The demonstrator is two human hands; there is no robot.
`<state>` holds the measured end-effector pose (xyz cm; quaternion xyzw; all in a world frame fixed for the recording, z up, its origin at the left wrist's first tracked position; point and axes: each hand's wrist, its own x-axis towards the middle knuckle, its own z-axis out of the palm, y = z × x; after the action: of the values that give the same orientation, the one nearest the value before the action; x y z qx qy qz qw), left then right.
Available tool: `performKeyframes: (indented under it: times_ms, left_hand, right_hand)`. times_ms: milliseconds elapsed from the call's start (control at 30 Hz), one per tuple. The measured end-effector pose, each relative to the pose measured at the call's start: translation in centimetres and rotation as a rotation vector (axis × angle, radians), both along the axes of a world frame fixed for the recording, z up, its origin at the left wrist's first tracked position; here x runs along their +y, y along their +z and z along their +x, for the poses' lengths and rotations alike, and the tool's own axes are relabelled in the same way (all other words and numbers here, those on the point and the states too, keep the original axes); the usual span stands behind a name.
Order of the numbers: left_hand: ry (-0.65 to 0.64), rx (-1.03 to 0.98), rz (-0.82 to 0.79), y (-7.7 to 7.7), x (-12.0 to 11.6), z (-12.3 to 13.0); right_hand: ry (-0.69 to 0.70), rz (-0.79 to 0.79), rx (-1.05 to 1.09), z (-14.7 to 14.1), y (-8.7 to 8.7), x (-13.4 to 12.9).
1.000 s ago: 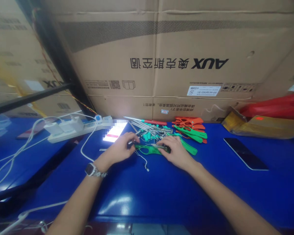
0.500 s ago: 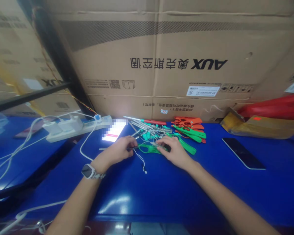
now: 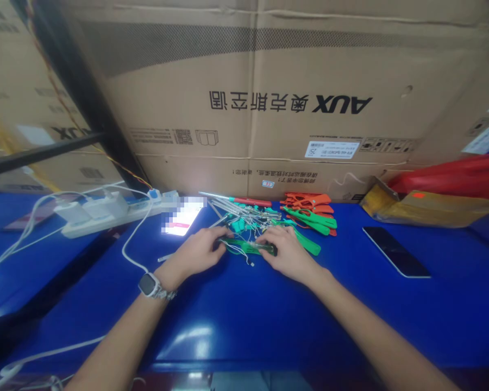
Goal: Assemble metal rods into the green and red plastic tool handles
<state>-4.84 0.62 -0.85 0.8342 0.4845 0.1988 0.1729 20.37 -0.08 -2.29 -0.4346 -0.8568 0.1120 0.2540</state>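
A green plastic handle-shaped piece (image 3: 246,247) lies between my hands, just above or on the blue tabletop. My left hand (image 3: 204,251), wearing a watch, pinches its left end together with thin white wires (image 3: 238,251). My right hand (image 3: 291,254) is closed around a small slim clear piece with a dark end (image 3: 267,248), held over the green piece's right side; its exact kind is unclear. The white wires end in a small connector (image 3: 251,264). Right behind lies a pile of metal rods and wires (image 3: 248,209), with teal parts (image 3: 239,224) among them.
Orange plastic pieces (image 3: 309,202) and green ones (image 3: 313,220) are stacked right of the pile. A lit phone (image 3: 185,220) and a power strip (image 3: 77,228) are to the left. A dark phone (image 3: 395,252) lies right. A large cardboard box (image 3: 179,108) stands behind.
The white wires have swung to the right, across the green piece. My hands stay close together, and the view has shifted slightly.
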Motion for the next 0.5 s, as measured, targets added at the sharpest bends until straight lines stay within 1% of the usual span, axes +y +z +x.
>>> performKeyframes:
  times_ms: [100,267,400,500]
  left_hand:
    - [0.01,0.03,-0.028,-0.1,0.1,-0.3]
    - [-0.011,-0.002,-0.013,-0.1,0.3,-0.6]
    - [-0.017,-0.047,0.012,0.1,0.2,-0.5]
    - [-0.009,-0.075,0.018,0.1,0.1,-0.4]
  right_hand:
    - [-0.011,-0.007,-0.021,0.0,-0.2,0.1]
    - [-0.022,0.003,-0.03,0.0,-0.5,0.2]
    - [-0.01,0.031,0.008,-0.1,0.2,-0.5]
    - [0.036,0.068,0.017,-0.6,0.9,-1.2]
